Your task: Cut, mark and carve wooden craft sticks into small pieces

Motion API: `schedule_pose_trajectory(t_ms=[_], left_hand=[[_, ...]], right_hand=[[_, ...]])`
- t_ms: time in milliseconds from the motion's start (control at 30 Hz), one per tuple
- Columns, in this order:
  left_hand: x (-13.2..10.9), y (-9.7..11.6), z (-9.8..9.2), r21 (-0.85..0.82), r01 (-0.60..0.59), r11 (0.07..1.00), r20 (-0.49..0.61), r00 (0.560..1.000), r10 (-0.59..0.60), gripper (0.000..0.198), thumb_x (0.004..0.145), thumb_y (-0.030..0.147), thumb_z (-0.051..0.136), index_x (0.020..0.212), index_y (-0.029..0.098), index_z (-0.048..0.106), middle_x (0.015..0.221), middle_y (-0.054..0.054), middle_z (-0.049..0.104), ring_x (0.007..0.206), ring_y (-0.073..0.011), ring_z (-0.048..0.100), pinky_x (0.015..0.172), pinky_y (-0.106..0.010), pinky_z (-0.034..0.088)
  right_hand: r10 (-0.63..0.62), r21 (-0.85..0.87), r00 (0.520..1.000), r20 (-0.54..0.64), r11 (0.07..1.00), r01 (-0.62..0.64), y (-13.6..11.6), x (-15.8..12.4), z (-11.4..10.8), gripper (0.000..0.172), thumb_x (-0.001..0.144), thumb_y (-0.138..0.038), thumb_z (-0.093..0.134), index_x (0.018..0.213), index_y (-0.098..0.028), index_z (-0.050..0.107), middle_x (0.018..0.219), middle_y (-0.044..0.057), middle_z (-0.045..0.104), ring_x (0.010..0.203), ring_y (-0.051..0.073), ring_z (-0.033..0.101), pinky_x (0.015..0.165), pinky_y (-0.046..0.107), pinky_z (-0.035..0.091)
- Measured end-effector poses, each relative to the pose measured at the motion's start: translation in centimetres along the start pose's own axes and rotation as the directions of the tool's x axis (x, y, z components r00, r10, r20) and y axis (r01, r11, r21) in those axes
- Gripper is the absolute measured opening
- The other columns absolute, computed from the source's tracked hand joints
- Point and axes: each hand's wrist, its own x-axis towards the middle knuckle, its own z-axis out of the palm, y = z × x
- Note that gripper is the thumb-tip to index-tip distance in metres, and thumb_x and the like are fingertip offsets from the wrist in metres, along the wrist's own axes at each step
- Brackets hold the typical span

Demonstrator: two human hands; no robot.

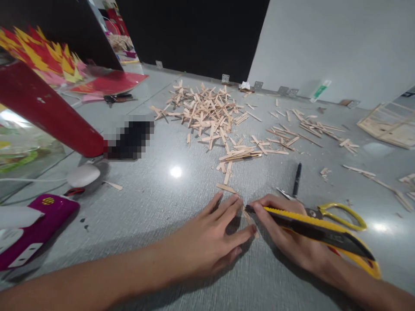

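Head view. The left hand (210,242) lies flat on the grey tabletop (145,207), fingers (227,206) spread apart and pressing down a small wooden stick (250,219). The right hand (288,233) is clamped on a yellow utility knife (311,229), whose tip meets the stick just beside the left fingertips.

Risks, as judged: the blade works close to the left fingers, so a slip off the narrow stick could cut them. The stick is small and held only by fingertip pressure, so it may skid or snap under the blade. The tabletop shows no cutting mat, so the blade may score it.

Count, placed relative to the knife: one pair of yellow-handled scissors (340,214), touching it on the far side; one black pen (297,179), just beyond; one large heap of wooden sticks (204,112), well beyond; a thinner scatter of sticks (304,129) beyond and to the right, too many to count; one wooden frame piece (389,125), far right; one magenta device (39,224), far left.
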Motion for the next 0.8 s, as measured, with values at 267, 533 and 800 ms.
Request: schedule_pose_trajectory(t_ms=[267,533,800], left_hand=[[0.29,0.35,0.30,0.154,-0.074,0.985,0.087,0.994,0.061,0.065,0.102,0.021,0.056,0.160,0.012,0.029,0.159,-0.035,0.043,0.155,-0.0488,0.033,0.121,-0.071,0.031],[0.64,0.94,0.57,0.264,-0.070,0.962,0.008,0.997,0.070,0.045,0.104,0.020,0.050,0.147,0.010,0.043,0.149,-0.035,0.054,0.147,-0.0491,0.047,0.118,-0.071,0.035],[0.70,0.34,0.53,0.217,-0.078,0.973,-0.065,0.993,0.095,0.043,0.100,0.013,0.057,0.143,0.012,0.052,0.144,-0.030,0.059,0.143,-0.0459,0.051,0.118,-0.073,0.034]], right_hand=[[-0.053,-0.067,0.999,0.000,0.996,0.052,-0.49,0.16,0.75,0.033,0.106,-0.032,0.052,0.074,-0.025,0.058,0.056,-0.004,0.059,0.046,0.013,0.055,0.050,0.027,0.045],[-0.081,-0.063,0.996,0.024,0.995,0.082,-0.42,0.24,0.98,0.036,0.107,-0.028,0.048,0.072,-0.026,0.049,0.056,-0.005,0.055,0.045,0.013,0.054,0.049,0.028,0.042],[-0.114,-0.078,0.993,0.031,0.990,0.116,-0.18,-0.01,0.98,0.036,0.107,-0.026,0.046,0.073,-0.027,0.037,0.056,-0.008,0.041,0.044,0.011,0.045,0.046,0.027,0.034]])
